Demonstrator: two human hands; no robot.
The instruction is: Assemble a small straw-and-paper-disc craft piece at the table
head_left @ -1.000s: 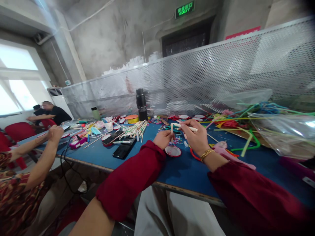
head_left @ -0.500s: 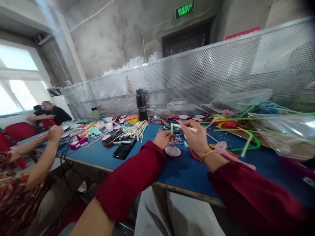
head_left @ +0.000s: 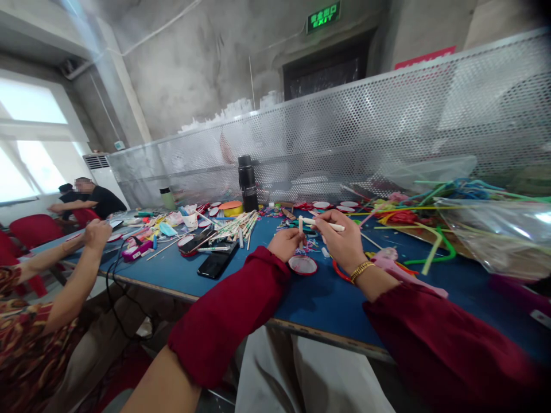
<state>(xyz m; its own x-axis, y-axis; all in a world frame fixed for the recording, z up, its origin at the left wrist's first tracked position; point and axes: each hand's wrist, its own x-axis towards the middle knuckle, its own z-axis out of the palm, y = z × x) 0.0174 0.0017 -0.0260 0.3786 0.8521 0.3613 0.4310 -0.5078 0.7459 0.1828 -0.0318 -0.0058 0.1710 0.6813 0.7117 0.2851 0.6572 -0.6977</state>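
My left hand pinches a short pale stick, held upright above the blue table. In my right hand is a white pen-like tool, gripped the way one writes. Its thin tip points left and meets the upper part of the stick; whether it presses on it I cannot tell. Just below both hands lies a round, red-rimmed white disc. Small coloured bits are scattered behind it, and a small white cap-like piece lies near my right fingers.
A black bottle stands at the back, by a perforated metal screen. Left of my hands are patterned sticks and a black phone. Coloured strips and clear plastic lie right. A co-worker's hands are far left.
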